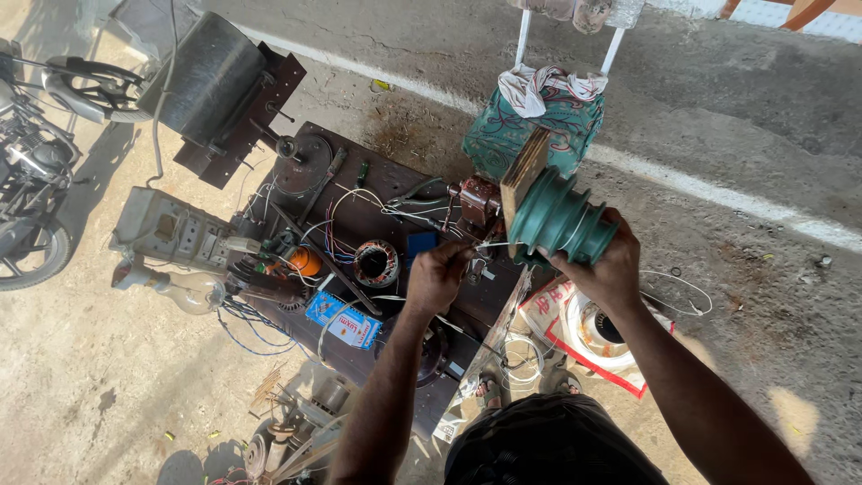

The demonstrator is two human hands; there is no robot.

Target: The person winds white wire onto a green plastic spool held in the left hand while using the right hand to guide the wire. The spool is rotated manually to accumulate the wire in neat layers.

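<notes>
While right hand [603, 269] grips green stepped former [561, 217], left hand [437, 274] pinches thin wire [492, 243]; winding appears barely begun.

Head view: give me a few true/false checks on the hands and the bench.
1. The right hand grips a green stepped spool. True.
2. The left hand is flat on the ground. False: it is raised over the dark workbench, pinching thin wire next to the spool.
3. A wooden block sits at the spool's far end. True.
4. The blue box lies on the concrete road. False: it lies on the workbench, near the left forearm.
5. A motorcycle stands at the left edge of the view. True.
</notes>
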